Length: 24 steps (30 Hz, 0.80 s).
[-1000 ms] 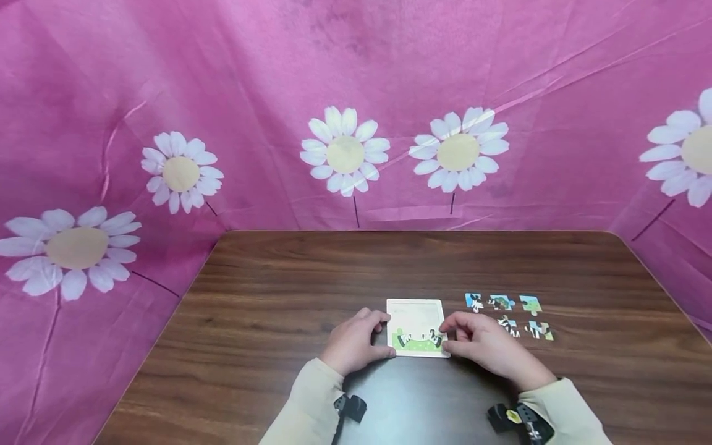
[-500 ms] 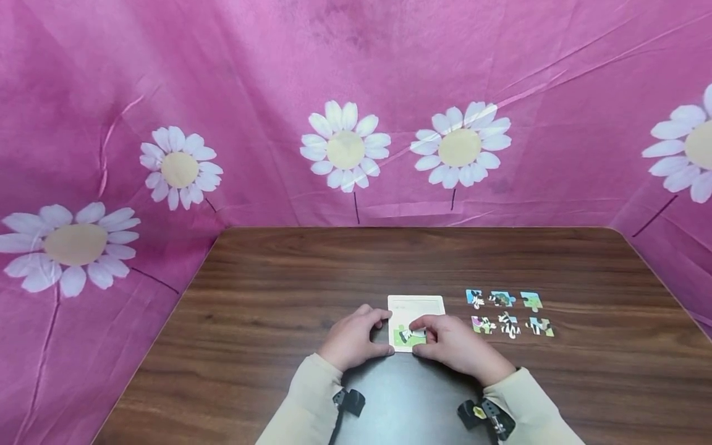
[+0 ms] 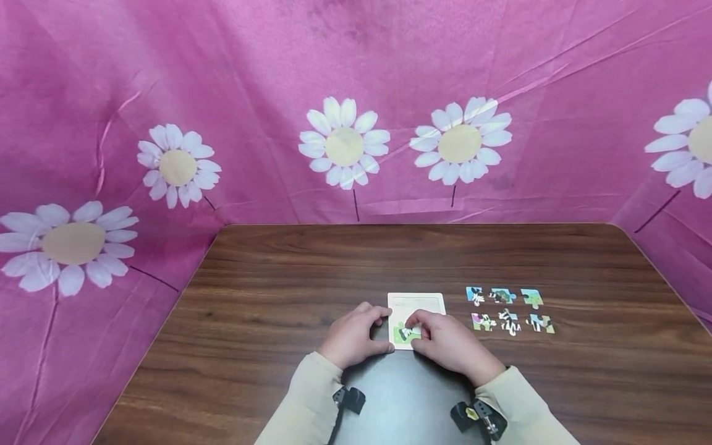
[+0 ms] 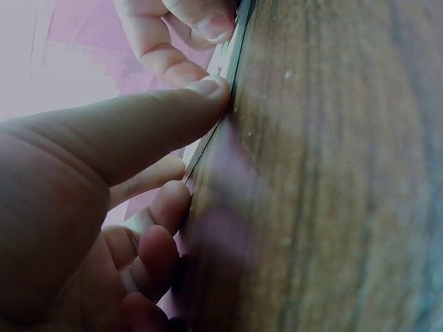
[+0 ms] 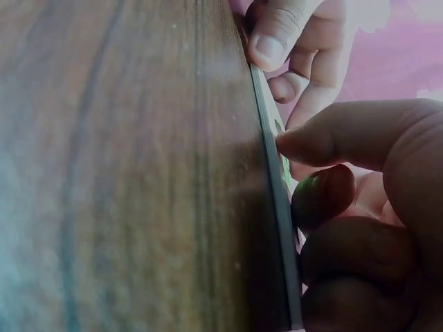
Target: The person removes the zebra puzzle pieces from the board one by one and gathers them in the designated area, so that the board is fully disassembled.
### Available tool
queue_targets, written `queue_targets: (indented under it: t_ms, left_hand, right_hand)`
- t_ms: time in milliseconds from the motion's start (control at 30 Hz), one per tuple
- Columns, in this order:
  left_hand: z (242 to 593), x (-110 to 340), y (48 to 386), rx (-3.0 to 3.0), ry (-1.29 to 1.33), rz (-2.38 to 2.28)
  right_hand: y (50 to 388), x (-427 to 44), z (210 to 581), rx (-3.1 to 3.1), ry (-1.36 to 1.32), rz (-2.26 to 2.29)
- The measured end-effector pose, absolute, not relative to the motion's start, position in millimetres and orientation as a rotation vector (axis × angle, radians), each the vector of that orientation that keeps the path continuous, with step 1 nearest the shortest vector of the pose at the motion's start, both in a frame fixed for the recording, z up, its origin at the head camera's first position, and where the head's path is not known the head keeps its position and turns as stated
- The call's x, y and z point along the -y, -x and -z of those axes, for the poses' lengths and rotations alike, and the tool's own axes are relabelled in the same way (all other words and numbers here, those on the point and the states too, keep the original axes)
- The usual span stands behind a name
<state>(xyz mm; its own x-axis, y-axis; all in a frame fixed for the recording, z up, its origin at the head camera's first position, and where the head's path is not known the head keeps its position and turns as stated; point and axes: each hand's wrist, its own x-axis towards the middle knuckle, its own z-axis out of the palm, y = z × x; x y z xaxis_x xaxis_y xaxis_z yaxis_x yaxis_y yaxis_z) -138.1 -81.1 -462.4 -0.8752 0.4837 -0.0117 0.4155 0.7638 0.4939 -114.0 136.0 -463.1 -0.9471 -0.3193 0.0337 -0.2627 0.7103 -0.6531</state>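
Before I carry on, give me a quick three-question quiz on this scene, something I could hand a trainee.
1. How many loose puzzle pieces lie on the table beside the puzzle board?
2. True or false: the left hand touches the left side of the puzzle board.
3. Where are the right hand's thumb and index fingertips?
A) at the loose pieces
B) at the puzzle board
C) on the left sleeve

Key: 1. Six, in two rows of three; 2. True; 3. B.
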Motion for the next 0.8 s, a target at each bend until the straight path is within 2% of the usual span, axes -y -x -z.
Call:
queue_targets:
  t_ms: [800]
  left_hand:
    - [459.4,81.5,135.8,-2.822,-0.729,-0.74]
  right_hand:
    - [116.8,-126.0,453.0,-2.882,0.375,0.824]
